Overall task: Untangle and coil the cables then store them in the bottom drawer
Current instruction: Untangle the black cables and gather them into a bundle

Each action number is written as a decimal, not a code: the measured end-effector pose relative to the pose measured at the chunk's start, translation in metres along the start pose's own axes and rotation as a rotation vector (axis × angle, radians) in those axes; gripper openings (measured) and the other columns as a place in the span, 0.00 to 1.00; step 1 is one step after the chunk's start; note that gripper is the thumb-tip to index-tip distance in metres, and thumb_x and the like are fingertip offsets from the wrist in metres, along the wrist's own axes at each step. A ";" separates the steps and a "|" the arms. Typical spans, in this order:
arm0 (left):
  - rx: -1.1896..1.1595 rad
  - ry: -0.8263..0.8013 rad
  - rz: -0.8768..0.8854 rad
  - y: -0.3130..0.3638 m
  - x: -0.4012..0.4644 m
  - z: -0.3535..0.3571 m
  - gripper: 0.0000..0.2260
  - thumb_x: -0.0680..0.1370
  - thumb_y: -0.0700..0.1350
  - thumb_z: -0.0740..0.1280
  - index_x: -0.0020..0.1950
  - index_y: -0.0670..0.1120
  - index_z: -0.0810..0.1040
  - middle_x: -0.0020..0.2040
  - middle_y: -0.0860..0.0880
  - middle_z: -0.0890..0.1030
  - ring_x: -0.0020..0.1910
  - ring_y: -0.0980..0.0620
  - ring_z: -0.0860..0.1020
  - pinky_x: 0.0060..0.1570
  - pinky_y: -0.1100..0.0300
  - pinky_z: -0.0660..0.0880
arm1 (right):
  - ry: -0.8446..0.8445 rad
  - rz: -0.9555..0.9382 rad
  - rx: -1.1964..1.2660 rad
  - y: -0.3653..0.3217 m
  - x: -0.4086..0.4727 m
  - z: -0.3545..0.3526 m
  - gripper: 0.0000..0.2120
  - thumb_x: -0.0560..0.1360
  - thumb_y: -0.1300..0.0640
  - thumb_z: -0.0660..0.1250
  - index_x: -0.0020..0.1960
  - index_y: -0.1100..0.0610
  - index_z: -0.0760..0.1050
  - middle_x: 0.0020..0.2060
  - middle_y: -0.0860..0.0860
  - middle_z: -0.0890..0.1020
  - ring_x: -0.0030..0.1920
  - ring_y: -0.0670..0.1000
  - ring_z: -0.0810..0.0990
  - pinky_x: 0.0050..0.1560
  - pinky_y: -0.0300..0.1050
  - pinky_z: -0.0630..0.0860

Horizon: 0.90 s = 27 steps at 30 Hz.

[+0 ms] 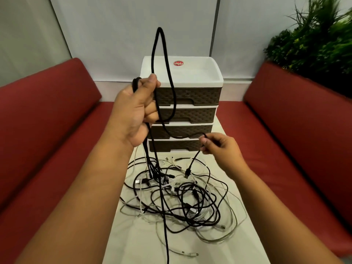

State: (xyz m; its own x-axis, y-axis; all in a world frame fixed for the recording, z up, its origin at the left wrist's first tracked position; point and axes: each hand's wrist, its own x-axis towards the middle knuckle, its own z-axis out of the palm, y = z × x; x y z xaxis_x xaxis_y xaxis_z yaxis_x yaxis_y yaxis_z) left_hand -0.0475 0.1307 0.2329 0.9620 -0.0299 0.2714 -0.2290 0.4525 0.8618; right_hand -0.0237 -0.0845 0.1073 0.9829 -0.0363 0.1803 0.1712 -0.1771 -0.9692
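My left hand (136,109) is raised in front of the drawer unit and grips several folded strands of a black braided cable (167,73); one loop stands up above the fist. From that loop the cable swings down and across to my right hand (219,147), which pinches it near its end. Its USB plug (187,172) dangles below my right hand. Other black strands hang from my left fist into a tangled pile of black and white cables (182,199) on the white table (133,241). The bottom drawer (175,145) of the brown drawer unit (190,96) is closed.
The drawer unit stands at the table's far end with a white tray-like top (200,73). Red benches (47,130) (297,130) run along both sides of the narrow table. A green plant (314,39) fills the upper right. A loose white plug (192,254) lies near the front.
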 end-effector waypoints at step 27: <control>0.172 -0.181 0.051 0.045 -0.128 0.033 0.07 0.76 0.48 0.66 0.44 0.44 0.74 0.22 0.58 0.64 0.21 0.59 0.57 0.21 0.65 0.55 | -0.360 0.153 -0.019 -0.008 -0.173 -0.018 0.07 0.77 0.63 0.68 0.47 0.68 0.77 0.36 0.57 0.80 0.38 0.52 0.81 0.41 0.43 0.78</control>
State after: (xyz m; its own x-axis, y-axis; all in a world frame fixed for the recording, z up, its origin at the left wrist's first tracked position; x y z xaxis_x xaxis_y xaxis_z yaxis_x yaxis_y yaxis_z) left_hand -0.1855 0.1252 0.2511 0.9100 -0.1767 0.3751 -0.3131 0.3001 0.9011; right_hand -0.1959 -0.0942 0.0871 0.9583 0.2831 -0.0393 0.0232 -0.2142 -0.9765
